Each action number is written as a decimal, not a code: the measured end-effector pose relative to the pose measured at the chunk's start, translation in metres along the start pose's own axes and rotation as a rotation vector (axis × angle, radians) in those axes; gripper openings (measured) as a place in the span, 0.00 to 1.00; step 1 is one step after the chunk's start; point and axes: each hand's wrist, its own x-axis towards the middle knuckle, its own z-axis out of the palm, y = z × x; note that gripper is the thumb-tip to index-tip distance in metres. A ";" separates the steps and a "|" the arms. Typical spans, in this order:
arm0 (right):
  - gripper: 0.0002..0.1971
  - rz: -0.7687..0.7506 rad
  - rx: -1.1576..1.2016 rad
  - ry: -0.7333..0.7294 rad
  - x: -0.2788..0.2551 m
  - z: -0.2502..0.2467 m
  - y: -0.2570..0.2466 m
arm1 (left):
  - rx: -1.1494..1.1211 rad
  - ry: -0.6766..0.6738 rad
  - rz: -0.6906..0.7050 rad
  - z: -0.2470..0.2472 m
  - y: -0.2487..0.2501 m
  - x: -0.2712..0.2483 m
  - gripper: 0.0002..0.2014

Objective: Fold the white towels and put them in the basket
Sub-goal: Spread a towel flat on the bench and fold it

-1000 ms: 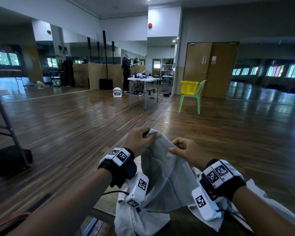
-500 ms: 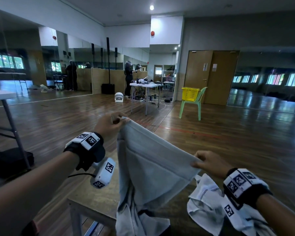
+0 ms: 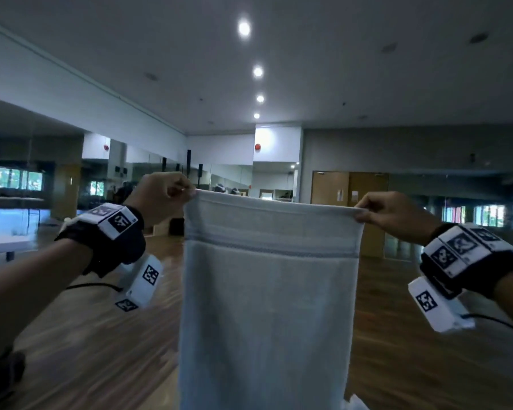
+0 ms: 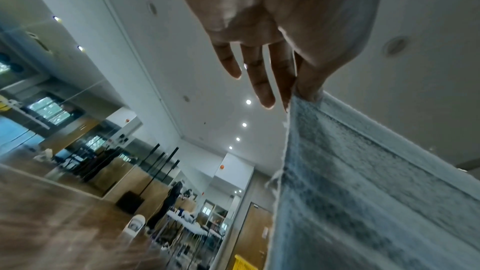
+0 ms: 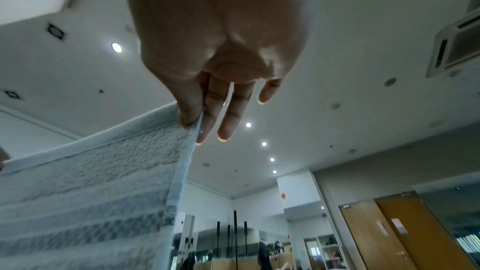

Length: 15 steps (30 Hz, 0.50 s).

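Observation:
A white towel (image 3: 267, 306) hangs full length in front of me, held up by its top edge at chest height. My left hand (image 3: 187, 192) pinches its top left corner between thumb and forefinger. My right hand (image 3: 360, 213) pinches the top right corner the same way. In the left wrist view the towel (image 4: 363, 192) falls away from the thumb, and the other fingers (image 4: 259, 77) are spread straight. The right wrist view shows the towel (image 5: 91, 202) hanging from the thumb pinch, with the remaining fingers (image 5: 233, 114) extended. The basket is hidden behind the towel in the head view.
A scrap of another white towel (image 3: 354, 402) shows at the bottom edge. Wooden floor (image 3: 101, 350) spreads on both sides. A white table (image 3: 0, 239) stands at the left. Mirrors and wooden doors (image 3: 350, 189) line the far walls.
Both hands have lifted the towel from the pile and moved apart, so its top edge is now stretched flat between them. The head view has tilted upward.

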 end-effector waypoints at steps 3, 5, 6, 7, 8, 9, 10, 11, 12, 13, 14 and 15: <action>0.03 -0.027 0.003 0.123 0.013 -0.040 -0.017 | 0.046 0.042 0.041 -0.033 0.021 0.018 0.06; 0.03 -0.030 -0.009 0.178 0.019 -0.064 -0.025 | 0.063 0.084 0.058 -0.049 0.034 0.031 0.05; 0.03 -0.036 -0.011 0.192 0.021 -0.074 -0.028 | 0.063 0.089 0.065 -0.056 0.040 0.037 0.05; 0.04 -0.050 -0.005 0.206 0.023 -0.083 -0.030 | 0.064 0.090 0.069 -0.061 0.047 0.043 0.05; 0.05 -0.064 0.001 0.220 0.025 -0.091 -0.031 | 0.069 0.097 0.075 -0.065 0.053 0.047 0.05; 0.07 -0.073 0.013 0.237 0.027 -0.099 -0.030 | 0.081 0.111 0.077 -0.069 0.060 0.052 0.05; 0.07 -0.079 0.017 0.254 0.029 -0.104 -0.031 | 0.093 0.124 0.076 -0.071 0.065 0.056 0.06; 0.06 -0.081 0.013 0.270 0.031 -0.109 -0.030 | 0.100 0.134 0.076 -0.072 0.069 0.059 0.06; 0.06 -0.076 0.006 0.282 0.033 -0.112 -0.028 | 0.109 0.137 0.080 -0.071 0.072 0.063 0.06; 0.07 -0.067 0.001 0.289 0.035 -0.113 -0.024 | 0.119 0.137 0.082 -0.069 0.074 0.065 0.06; 0.09 -0.059 -0.001 0.289 0.036 -0.112 -0.020 | 0.128 0.131 0.081 -0.066 0.075 0.067 0.06; 0.10 -0.045 0.003 0.283 0.039 -0.108 -0.013 | 0.135 0.121 0.073 -0.061 0.074 0.069 0.05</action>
